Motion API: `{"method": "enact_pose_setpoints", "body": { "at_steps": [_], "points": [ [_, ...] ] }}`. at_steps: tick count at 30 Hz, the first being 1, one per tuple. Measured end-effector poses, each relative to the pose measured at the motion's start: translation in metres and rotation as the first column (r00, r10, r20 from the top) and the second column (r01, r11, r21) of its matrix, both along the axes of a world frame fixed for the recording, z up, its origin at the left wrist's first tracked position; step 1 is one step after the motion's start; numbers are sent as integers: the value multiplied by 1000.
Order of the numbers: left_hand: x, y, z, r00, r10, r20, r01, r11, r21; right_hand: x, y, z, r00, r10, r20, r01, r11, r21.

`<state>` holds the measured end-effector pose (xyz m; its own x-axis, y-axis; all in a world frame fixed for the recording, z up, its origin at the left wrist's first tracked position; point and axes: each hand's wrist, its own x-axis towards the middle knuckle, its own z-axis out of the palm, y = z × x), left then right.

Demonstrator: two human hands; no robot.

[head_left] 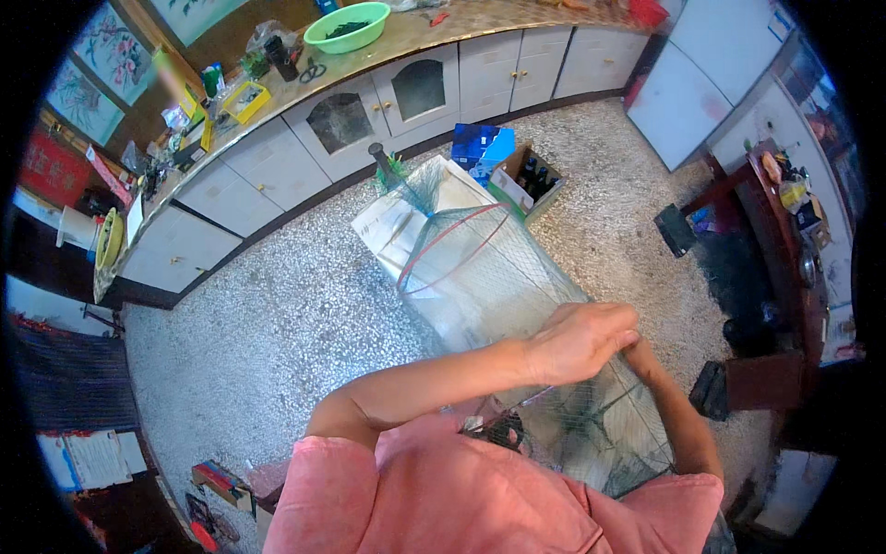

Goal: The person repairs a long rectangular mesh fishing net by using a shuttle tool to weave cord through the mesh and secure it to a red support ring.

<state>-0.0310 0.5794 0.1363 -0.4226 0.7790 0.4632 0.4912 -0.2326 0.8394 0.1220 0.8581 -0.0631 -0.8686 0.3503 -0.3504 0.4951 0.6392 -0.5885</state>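
Observation:
A long net trap (517, 263) of thin dark mesh stretches from the far middle of the floor back toward my body, with a red hoop (456, 247) holding its far part round. Its gathered far end is drawn up to a dark post-like piece (379, 159). My left hand (583, 343) is closed, its fingers pinched on the net's right side. Right beside it, my right hand (631, 345) is mostly covered by the left, so its fingers are hidden. More folded mesh (600, 429) lies below my hands, between my forearms and pink shirt.
Flattened white cardboard (383, 231) lies under the net's far end. Beyond it stands a carton with dark bottles (533, 177) beside a blue box (475, 148). A long counter (425, 42) holds a green basin (346, 28), scissors (313, 70) and a yellow tray (245, 102). Dark furniture (771, 383) stands right.

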Motion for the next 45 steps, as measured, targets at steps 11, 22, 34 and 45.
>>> {"method": "enact_pose_setpoints", "body": {
  "at_steps": [11,22,34,45],
  "points": [
    [28,-96,-35,972,-178,-155,185,982,26,8,-20,129,805,-400,-438,541,798,266],
    [27,-120,-135,986,-121,112,131,988,-81,14,-149,193,611,-521,-596,545,823,-160],
    [-14,-105,-71,548,-22,836,440,858,-266,29,-268,156,862,43,-505,178,908,380],
    [-5,-91,-89,790,-28,612,382,804,-456,18,-273,109,745,-235,-624,375,922,100]
  ]
}}
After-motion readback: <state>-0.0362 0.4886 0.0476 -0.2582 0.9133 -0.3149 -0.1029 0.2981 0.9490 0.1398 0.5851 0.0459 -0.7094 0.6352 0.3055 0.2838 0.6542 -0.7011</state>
